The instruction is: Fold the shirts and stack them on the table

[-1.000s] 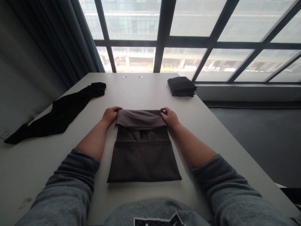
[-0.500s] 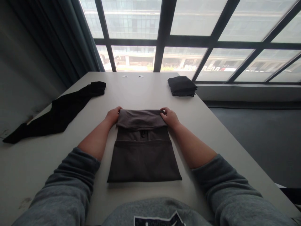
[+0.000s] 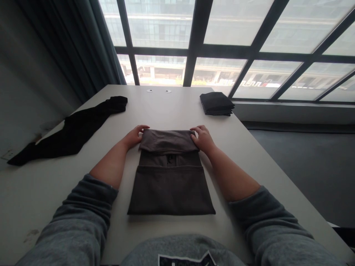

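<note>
A grey-brown garment point(image 3: 171, 190) lies flat on the white table in front of me, its near part folded up and its far part folded down. In the gap between the two folds shows a small black looped detail, perhaps a cord. At the far left corner is my left hand point(image 3: 135, 136), its fingers stretched along the cloth's edge and not closed on it. My right hand point(image 3: 203, 138) rests at the far right corner, thumb by the cloth and fingers apart from it.
A long black garment point(image 3: 83, 127) lies unfolded along the table's left side. Near the far right edge sits a stack of folded black cloth point(image 3: 217, 103). Two round cable holes mark the far end of the white table point(image 3: 166, 114). Windows and a curtain stand beyond.
My fingers have loosened from the garment's far corners and spread. The folded garment keeps its shape; the whole view has shifted slightly.
</note>
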`<state>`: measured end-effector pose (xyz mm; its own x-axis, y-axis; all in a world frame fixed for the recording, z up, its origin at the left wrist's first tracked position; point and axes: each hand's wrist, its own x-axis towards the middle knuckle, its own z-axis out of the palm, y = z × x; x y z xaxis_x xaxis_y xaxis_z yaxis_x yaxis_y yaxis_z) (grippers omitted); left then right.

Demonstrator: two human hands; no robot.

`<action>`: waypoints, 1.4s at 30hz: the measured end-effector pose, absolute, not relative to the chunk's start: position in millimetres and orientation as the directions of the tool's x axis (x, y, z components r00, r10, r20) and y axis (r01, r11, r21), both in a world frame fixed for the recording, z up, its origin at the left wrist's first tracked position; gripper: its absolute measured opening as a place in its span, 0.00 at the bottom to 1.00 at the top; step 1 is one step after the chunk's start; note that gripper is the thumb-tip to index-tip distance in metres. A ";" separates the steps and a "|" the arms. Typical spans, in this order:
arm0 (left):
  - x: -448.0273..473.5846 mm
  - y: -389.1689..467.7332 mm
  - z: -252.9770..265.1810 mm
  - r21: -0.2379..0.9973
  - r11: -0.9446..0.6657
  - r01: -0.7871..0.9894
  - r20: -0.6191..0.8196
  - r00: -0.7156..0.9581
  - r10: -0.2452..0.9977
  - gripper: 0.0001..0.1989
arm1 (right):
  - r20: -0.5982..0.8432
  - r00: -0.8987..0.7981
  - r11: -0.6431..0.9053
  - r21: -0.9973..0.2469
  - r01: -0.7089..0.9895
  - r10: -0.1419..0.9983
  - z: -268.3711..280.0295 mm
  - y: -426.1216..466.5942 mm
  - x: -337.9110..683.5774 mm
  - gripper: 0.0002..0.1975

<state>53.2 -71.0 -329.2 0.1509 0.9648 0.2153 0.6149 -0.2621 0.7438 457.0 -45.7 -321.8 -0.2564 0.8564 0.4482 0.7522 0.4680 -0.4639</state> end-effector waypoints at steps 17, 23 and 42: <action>68.4 -89.9 -279.1 0.483 -0.491 0.725 0.361 0.347 0.866 0.12 | 0.254 -0.746 0.729 -0.543 0.416 0.615 -288.6 -65.0 492.7 0.10; 67.2 -12.2 -269.1 0.598 -0.357 0.718 0.354 0.164 0.921 0.21 | 0.039 -0.703 0.568 -0.621 0.540 0.710 -250.1 12.8 498.0 0.08; 141.1 -14.6 -351.1 0.304 -0.048 0.951 0.105 0.016 0.994 0.36 | 0.093 -0.287 0.301 -0.329 0.895 0.953 -354.9 49.4 417.1 0.30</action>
<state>141.1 -14.6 -351.1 0.0163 0.9943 0.1053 0.9515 -0.0478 0.3040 417.1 49.4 -354.9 -0.2868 0.9534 0.0933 0.8950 0.3014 -0.3289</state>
